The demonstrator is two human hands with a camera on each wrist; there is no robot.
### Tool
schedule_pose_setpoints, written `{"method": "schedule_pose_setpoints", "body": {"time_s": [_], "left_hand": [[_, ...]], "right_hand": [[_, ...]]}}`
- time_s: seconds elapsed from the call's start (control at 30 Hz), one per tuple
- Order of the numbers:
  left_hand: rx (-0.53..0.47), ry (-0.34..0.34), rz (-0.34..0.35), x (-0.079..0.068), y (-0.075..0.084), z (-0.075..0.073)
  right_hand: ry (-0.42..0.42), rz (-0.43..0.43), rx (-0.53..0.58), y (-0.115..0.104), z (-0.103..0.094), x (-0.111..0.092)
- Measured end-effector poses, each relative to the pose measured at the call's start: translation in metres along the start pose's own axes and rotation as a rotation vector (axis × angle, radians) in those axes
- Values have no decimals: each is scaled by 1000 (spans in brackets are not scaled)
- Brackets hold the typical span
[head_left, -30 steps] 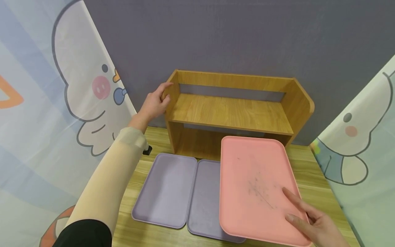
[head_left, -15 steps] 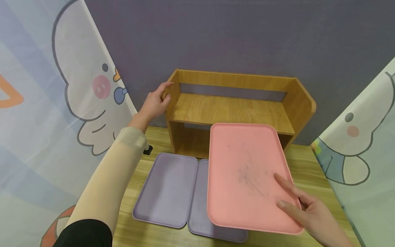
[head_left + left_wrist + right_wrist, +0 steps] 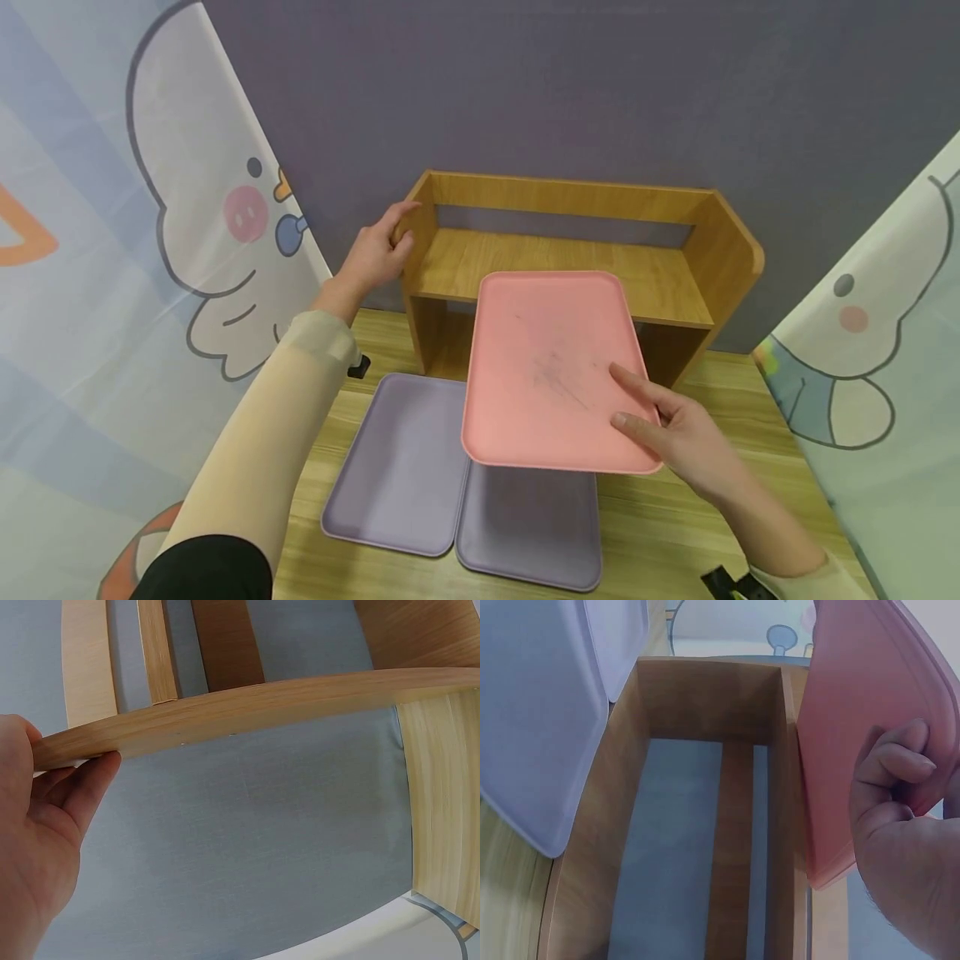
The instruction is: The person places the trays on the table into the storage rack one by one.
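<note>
My left hand grips the front edge of the left side panel of a small wooden two-tier shelf. In the left wrist view, its thumb and fingers lie on opposite sides of that panel. A pink tray with dark scuff marks is held by its lower right corner in my right hand. Finger and thumb lie on the tray's upper face, while curled fingers show beneath it in the right wrist view. The tray hangs in front of the shelf, covering part of both tiers in the head view.
Two purple trays lie side by side on the wooden table before the shelf: the left tray and the right tray, partly covered by the pink one. A grey wall stands behind. Printed cloths hang at both sides.
The right hand has carried the pink tray up, leftward and away from me, from over the right purple tray to the shelf's front. My left hand has stayed on the side panel.
</note>
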State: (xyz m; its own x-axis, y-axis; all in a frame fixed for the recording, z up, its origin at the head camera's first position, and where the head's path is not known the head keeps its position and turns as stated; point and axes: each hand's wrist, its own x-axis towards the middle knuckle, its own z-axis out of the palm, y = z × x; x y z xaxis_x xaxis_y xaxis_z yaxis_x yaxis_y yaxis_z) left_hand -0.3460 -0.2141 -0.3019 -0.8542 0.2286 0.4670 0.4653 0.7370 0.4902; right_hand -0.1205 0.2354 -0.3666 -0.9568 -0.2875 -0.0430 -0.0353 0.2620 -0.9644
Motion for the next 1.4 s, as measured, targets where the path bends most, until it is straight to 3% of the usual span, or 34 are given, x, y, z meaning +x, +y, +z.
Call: {"method": "schedule_pose_setpoints", "body": {"time_s": [0.2, 0.63, 0.93, 1.17, 1.4], "left_hand": [[-7, -4, -7, -1, -1, 0], [-23, 3, -17, 1, -1, 3], [-22, -2, -41, 0, 0, 2], [-13, 2, -38, -2, 2, 2], [2, 17, -26, -1, 1, 3]], "right_hand": [[-37, -16, -38, -6, 8, 35], [-25, -17, -210, -18, 24, 106], [-26, 30, -217, -33, 38, 150], [-22, 61, -206, -37, 47, 174], [-28, 86, -191, -45, 55, 184]]}}
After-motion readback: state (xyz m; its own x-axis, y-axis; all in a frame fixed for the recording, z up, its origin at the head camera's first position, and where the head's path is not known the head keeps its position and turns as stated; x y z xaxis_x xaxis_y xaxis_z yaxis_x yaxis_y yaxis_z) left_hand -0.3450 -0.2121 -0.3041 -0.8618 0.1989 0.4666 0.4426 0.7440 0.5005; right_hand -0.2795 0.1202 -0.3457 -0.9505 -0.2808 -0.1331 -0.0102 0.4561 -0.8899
